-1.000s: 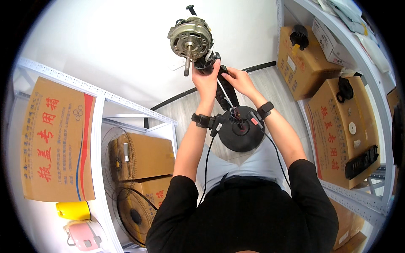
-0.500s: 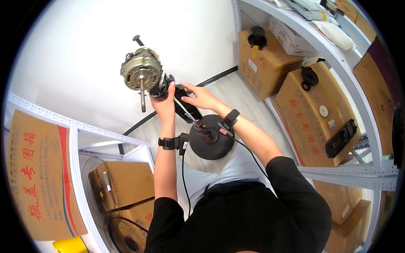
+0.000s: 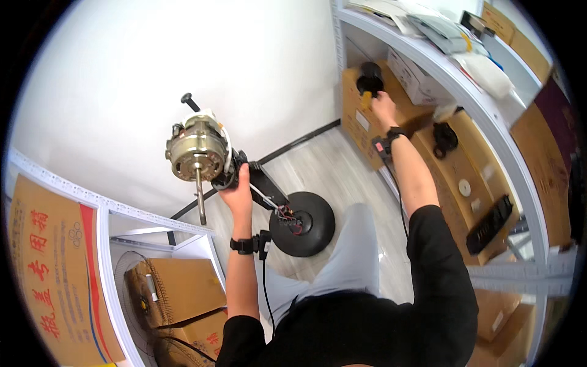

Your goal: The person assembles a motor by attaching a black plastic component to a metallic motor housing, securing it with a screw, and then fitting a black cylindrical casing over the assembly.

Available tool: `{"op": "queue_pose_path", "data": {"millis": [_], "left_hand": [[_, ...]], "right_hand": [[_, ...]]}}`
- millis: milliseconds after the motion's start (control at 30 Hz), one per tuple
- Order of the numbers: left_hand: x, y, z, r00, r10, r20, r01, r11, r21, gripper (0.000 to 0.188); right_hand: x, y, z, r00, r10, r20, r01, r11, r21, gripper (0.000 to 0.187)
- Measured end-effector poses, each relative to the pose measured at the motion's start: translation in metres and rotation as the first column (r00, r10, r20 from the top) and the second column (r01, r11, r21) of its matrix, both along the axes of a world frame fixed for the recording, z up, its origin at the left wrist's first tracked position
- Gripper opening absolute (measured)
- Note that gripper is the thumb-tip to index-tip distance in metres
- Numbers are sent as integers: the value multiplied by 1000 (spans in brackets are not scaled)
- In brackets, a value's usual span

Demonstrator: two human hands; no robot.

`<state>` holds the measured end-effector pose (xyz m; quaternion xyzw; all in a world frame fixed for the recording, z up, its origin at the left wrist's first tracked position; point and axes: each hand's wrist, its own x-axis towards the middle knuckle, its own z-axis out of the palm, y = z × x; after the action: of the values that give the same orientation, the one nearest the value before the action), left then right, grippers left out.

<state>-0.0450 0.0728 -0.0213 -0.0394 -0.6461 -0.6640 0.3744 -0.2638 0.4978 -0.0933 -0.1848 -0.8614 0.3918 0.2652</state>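
Note:
My left hand (image 3: pixel 236 194) is wrapped round the black neck of a fan stand, just under a bare metal fan motor (image 3: pixel 199 150). The motor's long shaft (image 3: pixel 200 196) points down toward me, and a black knob (image 3: pixel 186 98) sticks up behind it. Below, the black pole (image 3: pixel 267 183) leans over a round black base (image 3: pixel 312 227), where loose coloured wires (image 3: pixel 286 213) show. Out to the right, my right hand (image 3: pixel 384 109) has its fingers closed at the rim of a black cup-shaped motor cover (image 3: pixel 369 68) on a cardboard box. A yellow piece (image 3: pixel 366 100) hangs by it.
On another cardboard box at right lie a black ring-shaped part (image 3: pixel 444 137), a white disc (image 3: pixel 465 188) and a black slotted panel (image 3: pixel 490 225). A metal shelf (image 3: pixel 428 52) with packages curves above. At lower left, wire fan guards (image 3: pixel 136 287) lean by boxes.
My right hand has left the fan's neck and reached right to the black motor cover. My left hand keeps its hold; the motor and stand sit lower in the view.

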Motion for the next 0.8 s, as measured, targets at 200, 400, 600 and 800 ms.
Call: {"op": "queue_pose_path", "data": {"millis": [200, 400, 600, 800], "left_hand": [[15, -14, -5, 990, 82, 113, -70, 992, -104, 38], [17, -9, -4, 993, 73, 97, -62, 993, -105, 35], [15, 2, 9, 995, 46, 90, -39, 997, -73, 39], [20, 2, 11, 995, 46, 84, -38, 995, -95, 35]], "right_hand": [[-46, 28, -16, 965, 48, 256, -57, 998, 25, 59], [-108, 58, -46, 952, -97, 291, 75, 994, 85, 70], [-138, 79, -59, 971, -61, 231, 0, 967, 255, 47], [-124, 73, -36, 982, 25, 187, -91, 933, 349, 34]]}}
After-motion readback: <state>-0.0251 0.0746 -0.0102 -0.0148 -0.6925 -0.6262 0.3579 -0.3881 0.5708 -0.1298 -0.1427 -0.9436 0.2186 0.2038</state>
